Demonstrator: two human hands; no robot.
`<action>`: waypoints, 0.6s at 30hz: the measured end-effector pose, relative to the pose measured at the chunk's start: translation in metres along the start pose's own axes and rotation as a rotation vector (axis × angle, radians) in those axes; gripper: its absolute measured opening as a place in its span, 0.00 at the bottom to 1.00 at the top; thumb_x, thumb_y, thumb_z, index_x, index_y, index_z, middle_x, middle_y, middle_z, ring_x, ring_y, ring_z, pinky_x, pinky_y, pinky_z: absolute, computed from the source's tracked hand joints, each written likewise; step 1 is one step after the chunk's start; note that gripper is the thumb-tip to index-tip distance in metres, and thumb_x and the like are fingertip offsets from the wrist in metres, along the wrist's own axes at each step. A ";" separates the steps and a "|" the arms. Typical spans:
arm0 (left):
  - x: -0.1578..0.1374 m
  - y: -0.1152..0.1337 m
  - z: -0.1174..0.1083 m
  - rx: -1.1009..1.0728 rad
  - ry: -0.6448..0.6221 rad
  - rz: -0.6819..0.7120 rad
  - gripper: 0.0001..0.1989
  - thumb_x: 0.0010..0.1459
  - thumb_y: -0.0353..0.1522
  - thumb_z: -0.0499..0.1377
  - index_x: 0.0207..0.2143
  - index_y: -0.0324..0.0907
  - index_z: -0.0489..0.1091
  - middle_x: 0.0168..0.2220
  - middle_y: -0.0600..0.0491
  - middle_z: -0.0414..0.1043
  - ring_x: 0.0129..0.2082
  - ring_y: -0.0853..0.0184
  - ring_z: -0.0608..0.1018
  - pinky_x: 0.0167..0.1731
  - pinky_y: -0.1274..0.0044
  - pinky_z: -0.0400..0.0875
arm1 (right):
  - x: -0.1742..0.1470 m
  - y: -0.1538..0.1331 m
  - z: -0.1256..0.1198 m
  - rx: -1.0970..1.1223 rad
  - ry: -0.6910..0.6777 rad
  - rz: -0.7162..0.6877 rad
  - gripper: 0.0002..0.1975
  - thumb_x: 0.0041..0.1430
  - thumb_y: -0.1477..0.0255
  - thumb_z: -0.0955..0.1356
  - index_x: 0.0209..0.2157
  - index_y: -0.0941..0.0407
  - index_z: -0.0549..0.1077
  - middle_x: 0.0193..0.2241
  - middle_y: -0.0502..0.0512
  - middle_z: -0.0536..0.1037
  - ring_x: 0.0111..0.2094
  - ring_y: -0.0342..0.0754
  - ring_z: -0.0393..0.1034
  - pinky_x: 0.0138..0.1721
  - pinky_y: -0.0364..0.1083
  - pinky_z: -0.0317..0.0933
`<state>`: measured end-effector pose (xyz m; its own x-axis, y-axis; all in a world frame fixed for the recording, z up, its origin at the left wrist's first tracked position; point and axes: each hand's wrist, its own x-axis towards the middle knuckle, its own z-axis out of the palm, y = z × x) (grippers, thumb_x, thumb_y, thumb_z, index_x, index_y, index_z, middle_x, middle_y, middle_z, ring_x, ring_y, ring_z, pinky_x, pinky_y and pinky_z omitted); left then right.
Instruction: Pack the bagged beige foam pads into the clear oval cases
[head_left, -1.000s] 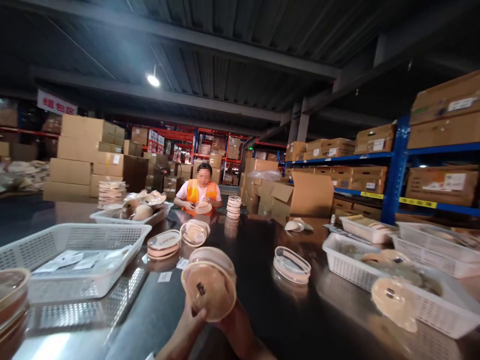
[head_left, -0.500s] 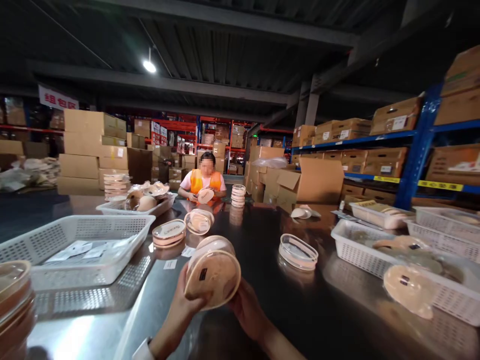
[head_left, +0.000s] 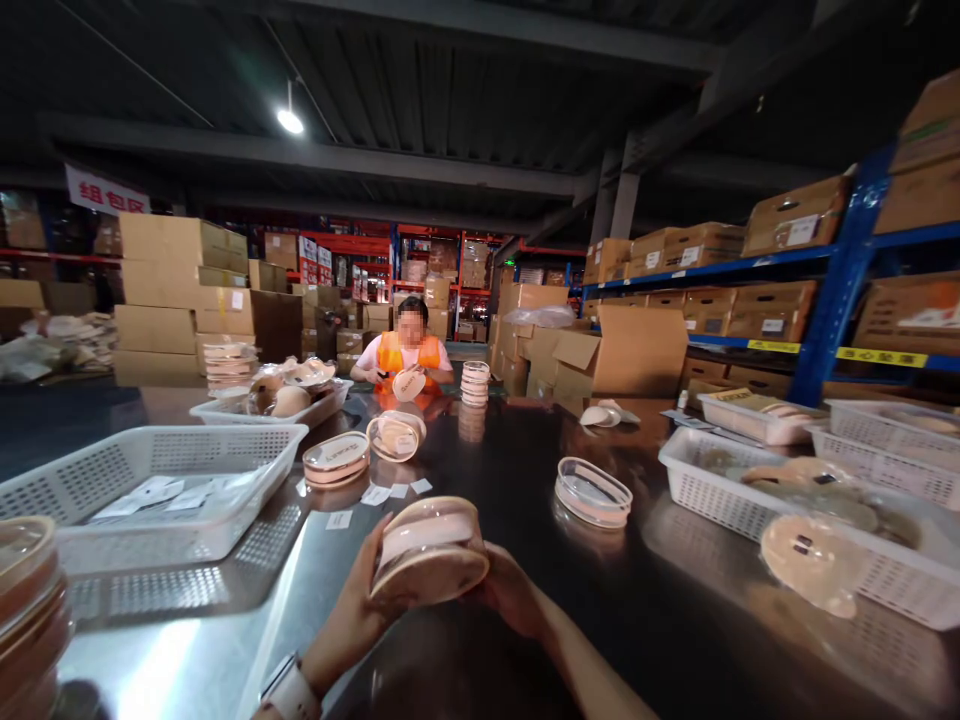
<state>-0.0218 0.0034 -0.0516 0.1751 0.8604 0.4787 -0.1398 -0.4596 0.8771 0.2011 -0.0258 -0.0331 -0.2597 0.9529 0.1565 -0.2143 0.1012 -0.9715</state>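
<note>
An oval clear plastic case [head_left: 431, 550] with pale rims and beige contents is held up above the table, tilted. My left hand [head_left: 365, 592] wraps round its left side, thumb underneath. Against its right edge is my right hand [head_left: 511, 590], closed on it, with the fingertips hidden behind. Beyond the case lie small white cards [head_left: 376, 494]. Two similar oval cases stand past them, a closed one [head_left: 337, 459] and a tilted one [head_left: 396, 437]. Further right sits a clear oval case [head_left: 593, 492].
A white basket [head_left: 187, 540] with papers is at left, beside a stack of cases [head_left: 30, 620]. Another white basket [head_left: 720, 500] at right holds beige pieces; a bagged one [head_left: 806, 565] hangs over its edge. Across the table, a person in an orange vest [head_left: 409, 352] holds an oval piece.
The case in my hands has tipped, so its clear side now shows more than its beige face. My right hand has shifted slightly up along its edge. More small cards are visible behind it.
</note>
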 end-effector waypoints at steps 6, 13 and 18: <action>0.001 -0.019 -0.009 0.045 -0.150 -0.003 0.53 0.42 0.38 0.72 0.65 0.45 0.47 0.66 0.42 0.55 0.64 0.50 0.62 0.64 0.63 0.57 | 0.000 0.000 -0.003 -0.195 -0.001 0.090 0.28 0.45 0.44 0.68 0.24 0.57 0.68 0.17 0.45 0.65 0.19 0.40 0.62 0.22 0.40 0.58; 0.001 -0.028 -0.011 0.052 -0.172 -0.011 0.58 0.37 0.47 0.72 0.66 0.43 0.47 0.64 0.40 0.58 0.63 0.46 0.63 0.63 0.60 0.59 | -0.002 0.002 -0.006 -0.346 0.103 0.188 0.18 0.47 0.58 0.66 0.15 0.56 0.62 0.09 0.41 0.53 0.11 0.34 0.44 0.11 0.37 0.37; 0.000 -0.022 -0.012 0.024 -0.077 -0.023 0.53 0.36 0.45 0.72 0.63 0.45 0.55 0.61 0.43 0.65 0.61 0.45 0.66 0.58 0.60 0.67 | -0.003 -0.011 -0.006 -0.245 0.023 0.252 0.18 0.47 0.54 0.63 0.21 0.56 0.66 0.11 0.45 0.62 0.10 0.35 0.48 0.10 0.38 0.38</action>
<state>-0.0306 0.0160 -0.0718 0.2523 0.8516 0.4594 -0.1118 -0.4459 0.8881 0.2097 -0.0282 -0.0244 -0.2533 0.9627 -0.0948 0.0872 -0.0748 -0.9934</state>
